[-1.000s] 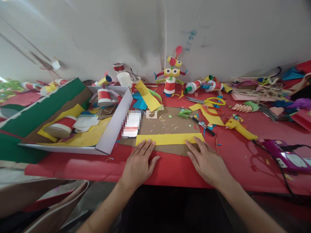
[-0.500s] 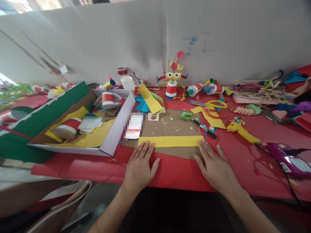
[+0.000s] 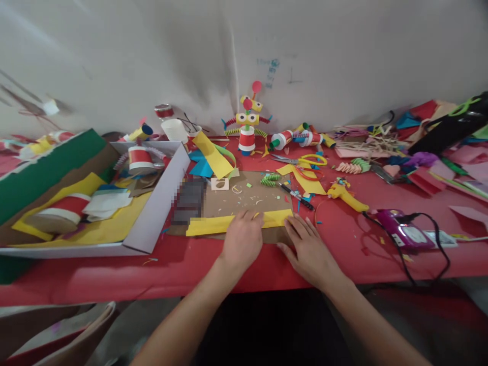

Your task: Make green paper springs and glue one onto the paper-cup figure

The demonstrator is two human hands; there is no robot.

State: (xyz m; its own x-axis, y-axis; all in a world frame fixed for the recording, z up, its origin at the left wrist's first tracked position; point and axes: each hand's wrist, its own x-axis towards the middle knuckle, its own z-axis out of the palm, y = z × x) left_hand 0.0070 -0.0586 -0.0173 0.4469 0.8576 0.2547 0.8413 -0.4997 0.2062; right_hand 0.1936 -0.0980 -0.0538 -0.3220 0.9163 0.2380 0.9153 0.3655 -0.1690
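A long yellow paper strip (image 3: 211,225) lies across a brown cardboard sheet (image 3: 217,203) at the table's front. My left hand (image 3: 243,239) rests over the middle of the strip, its fingers curled in and closed against the paper; the fingertips are partly hidden. At the right end of the strip, my right hand (image 3: 309,250) lies flat with fingers stretched out, touching the paper. Small paper scraps are scattered on the cardboard just beyond both hands. A black pen (image 3: 296,196) and a green coiled paper spring (image 3: 270,179) lie past the strip.
On the left stands a box (image 3: 158,203) holding cup figures and paper. Yellow-handled scissors (image 3: 310,160), a yellow glue gun (image 3: 346,197) and a purple device (image 3: 407,231) with black cable lie right. A paper-cup robot figure (image 3: 247,140) stands at the back.
My left hand has slid right from the strip's left end to its middle, and its fingers have curled. My right hand stays at the right end. The view has turned right.
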